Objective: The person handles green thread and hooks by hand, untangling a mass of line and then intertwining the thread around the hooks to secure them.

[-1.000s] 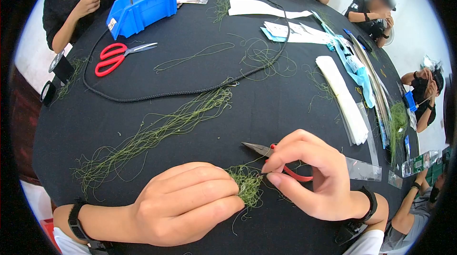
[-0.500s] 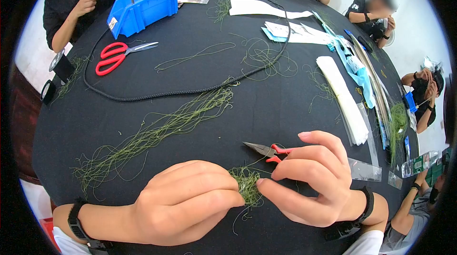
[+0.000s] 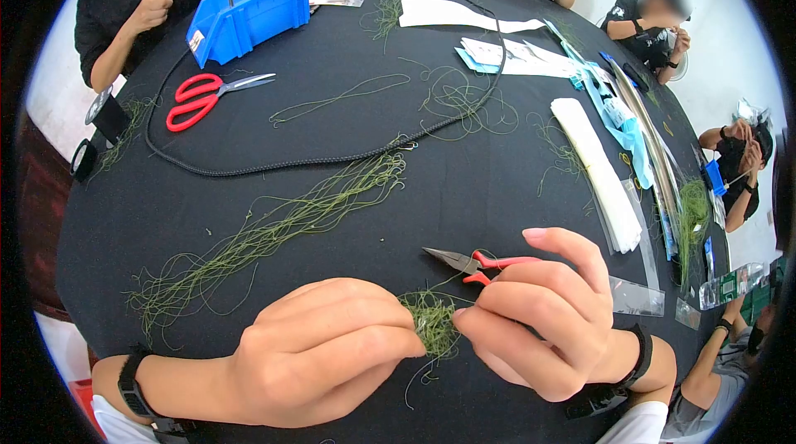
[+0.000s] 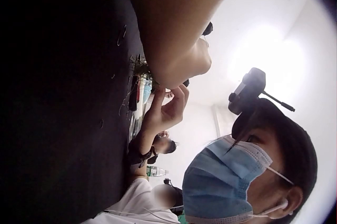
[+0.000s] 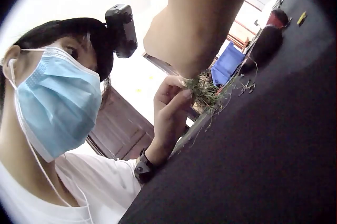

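Observation:
The left hand [image 3: 327,353] grips a tangled clump of green thread [image 3: 435,329] that sticks out past its fingertips; the right wrist view shows the same clump [image 5: 206,95] pinched by the left hand [image 5: 171,109]. Just right of the clump, the right hand [image 3: 543,315] has thumb and index fingertip together at its edge, little finger raised; what they pinch is too small to tell. Behind the right hand lie small red-handled pliers [image 3: 474,263], their tips pointing left. A long bundle of green threads [image 3: 286,224] lies beyond the left hand.
Red scissors [image 3: 199,100], a black cord [image 3: 274,169] and a blue bin [image 3: 249,17] stand or lie farther back. To the right are a white roll [image 3: 599,174], plastic packets [image 3: 637,295] and blue-white wrappers [image 3: 618,112]. Other people sit around the table.
The right hand's fingers have curled and turned, its thumb and index shifting slightly at the clump, and more of the pliers shows. The left hand has barely moved.

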A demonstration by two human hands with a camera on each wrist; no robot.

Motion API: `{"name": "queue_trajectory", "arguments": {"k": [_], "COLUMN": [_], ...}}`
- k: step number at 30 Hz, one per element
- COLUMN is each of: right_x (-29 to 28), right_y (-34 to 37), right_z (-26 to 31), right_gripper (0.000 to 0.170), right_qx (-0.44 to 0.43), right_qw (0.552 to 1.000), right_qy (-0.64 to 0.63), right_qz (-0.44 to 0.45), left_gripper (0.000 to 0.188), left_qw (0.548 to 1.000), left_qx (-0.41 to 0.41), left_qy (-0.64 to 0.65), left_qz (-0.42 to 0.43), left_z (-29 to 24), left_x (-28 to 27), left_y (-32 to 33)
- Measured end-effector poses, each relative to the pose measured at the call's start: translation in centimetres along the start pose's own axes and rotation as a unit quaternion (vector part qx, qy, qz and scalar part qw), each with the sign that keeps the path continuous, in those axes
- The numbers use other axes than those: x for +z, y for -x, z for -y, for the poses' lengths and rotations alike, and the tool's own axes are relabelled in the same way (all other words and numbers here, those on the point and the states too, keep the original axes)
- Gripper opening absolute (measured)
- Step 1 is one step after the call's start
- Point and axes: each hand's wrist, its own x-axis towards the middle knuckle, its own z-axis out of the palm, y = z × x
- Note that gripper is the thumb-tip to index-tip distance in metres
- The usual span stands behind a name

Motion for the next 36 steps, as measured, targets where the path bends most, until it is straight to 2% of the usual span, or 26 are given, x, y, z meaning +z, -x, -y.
{"name": "queue_trajectory", "arguments": {"k": [7,10,13,16,19,22,25,28,30,33,36], "right_x": [0.2,0.9,1.1,1.2,0.6,0.9,1.0,1.3,1.2,1.1,1.0], "right_y": [0.1,0.5,0.5,0.6,0.4,0.4,0.3,0.6,0.6,0.4,0.5], "right_z": [0.1,0.3,0.6,0.8,1.0,1.5,1.3,1.3,1.3,1.4,1.6], "right_gripper": [0.02,0.027,0.027,0.027,0.021,0.024,0.025,0.025,0.025,0.025,0.026], "right_qx": [0.013,0.016,0.023,0.036,0.035,0.08,0.091,0.117,0.11,0.091,0.082], "right_qw": [1.0,1.0,0.999,0.999,0.999,0.996,0.99,0.986,0.987,0.99,0.993], "right_qy": [-0.015,0.016,0.036,0.016,-0.007,-0.029,-0.103,-0.116,-0.112,-0.101,-0.073], "right_qz": [-0.001,-0.006,-0.009,-0.031,-0.012,-0.024,-0.028,-0.037,-0.038,-0.041,-0.03], "left_gripper": [0.023,0.023,0.023,0.023,0.024,0.024,0.023,0.022,0.022,0.021,0.019], "left_qw": [1.0,1.0,1.0,1.0,0.999,0.999,0.999,0.997,0.994,0.996,0.997], "left_qx": [-0.016,-0.011,-0.007,-0.014,-0.023,-0.021,-0.018,-0.035,-0.066,-0.074,-0.051], "left_qy": [0.009,0.009,0.007,0.01,0.023,0.032,0.038,0.058,0.081,0.049,0.05], "left_qz": [-0.008,-0.011,-0.012,-0.009,-0.002,0.01,0.021,0.026,0.026,0.016,0.021], "left_z": [-0.1,-0.1,0.0,0.0,-0.1,-0.2,-0.2,-0.6,-0.9,-0.1,-0.1], "left_x": [0.0,0.1,0.2,0.1,0.2,0.2,0.3,0.0,-0.4,-0.1,0.0], "left_y": [-0.1,0.0,0.0,0.0,0.0,0.1,0.1,-0.2,-0.3,0.2,0.1]}}
